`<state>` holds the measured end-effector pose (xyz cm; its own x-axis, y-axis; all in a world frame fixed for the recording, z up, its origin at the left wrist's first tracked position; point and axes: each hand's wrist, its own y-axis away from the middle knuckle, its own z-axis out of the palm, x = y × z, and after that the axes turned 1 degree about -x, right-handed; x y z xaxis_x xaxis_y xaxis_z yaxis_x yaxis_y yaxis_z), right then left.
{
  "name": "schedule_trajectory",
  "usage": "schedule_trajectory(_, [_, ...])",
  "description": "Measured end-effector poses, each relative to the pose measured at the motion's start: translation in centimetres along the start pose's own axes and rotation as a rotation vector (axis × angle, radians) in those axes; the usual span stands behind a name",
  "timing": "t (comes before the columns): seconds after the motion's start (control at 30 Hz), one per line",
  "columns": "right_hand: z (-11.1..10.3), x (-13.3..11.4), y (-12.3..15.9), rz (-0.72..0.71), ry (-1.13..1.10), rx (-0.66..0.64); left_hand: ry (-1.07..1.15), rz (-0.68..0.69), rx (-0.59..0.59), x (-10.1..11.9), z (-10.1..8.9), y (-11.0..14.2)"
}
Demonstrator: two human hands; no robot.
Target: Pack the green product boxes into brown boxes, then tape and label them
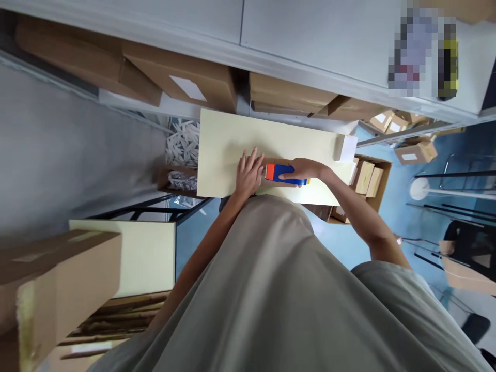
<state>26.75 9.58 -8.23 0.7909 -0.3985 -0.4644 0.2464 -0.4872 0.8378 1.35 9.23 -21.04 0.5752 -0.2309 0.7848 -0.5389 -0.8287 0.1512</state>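
Observation:
My right hand is wrapped round a blue tape dispenser with an orange front end, which points left. Beneath it, on the pale yellow tabletop, lies a flat brown cardboard box, partly covered by both hands. My left hand rests on the left end of that cardboard, fingers stretched and spread. It holds nothing, and its edge is close to the orange end of the dispenser. Whether tape is stuck to the cardboard cannot be made out.
A small white box stands at the tabletop's right end. To the left is a bin of white plastic pieces; to the right, an open carton holds smaller boxes. Large cartons fill the shelf behind. Another big carton is at lower left.

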Motion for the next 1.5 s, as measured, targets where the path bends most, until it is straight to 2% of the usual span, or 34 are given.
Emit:
schedule_trajectory(0.17, [-1.1, 1.2, 1.9, 0.035, -0.064, -0.069, -0.158, -0.017, 0.002, -1.0, 0.5, 0.0])
schedule_trajectory(0.33, [-3.5, 5.5, 6.3, 0.171, -0.108, -0.108, -0.212, 0.002, 0.021, -1.1, 0.7, -0.2])
schedule_trajectory(0.47, [-5.1, 8.2, 8.9, 0.276, -0.056, -0.118, -0.190, 0.012, 0.033, -1.2, 0.9, -0.4])
schedule_trajectory(0.57, [-5.7, 8.9, 8.7, 0.326, 0.005, -0.122, -0.192, 0.018, 0.045, -1.3, 1.0, -0.4])
schedule_trajectory(0.7, [-5.5, 9.0, 6.6, 0.389, 0.035, -0.125, -0.205, 0.023, 0.048, -1.3, 1.0, -0.3])
schedule_trajectory(0.87, [-4.5, 8.6, 4.4, 0.417, 0.084, -0.111, -0.203, 0.023, 0.040, -1.3, 1.0, -0.4])
schedule_trajectory(1.13, [-1.9, 7.5, 3.4, 0.402, 0.124, -0.019, -0.212, 0.024, 0.036, -1.6, 1.1, -0.5])
schedule_trajectory(1.2, [-0.8, 7.3, 2.6, 0.387, 0.231, 0.053, -0.217, 0.030, 0.036, -1.7, 1.2, -0.5])
schedule_trajectory(1.33, [2.4, 7.7, 0.8, 0.445, 0.512, 0.337, -0.246, 0.026, 0.039, -1.9, 1.3, -0.6])
schedule_trajectory(1.4, [4.0, 8.4, 0.1, 0.498, 0.498, 0.388, -0.265, 0.021, 0.043, -1.8, 1.3, -0.5])
schedule_trajectory(1.5, [6.3, 9.6, -0.2, 0.550, 0.346, 0.423, -0.295, 0.024, 0.038, -1.5, 1.1, -0.5])
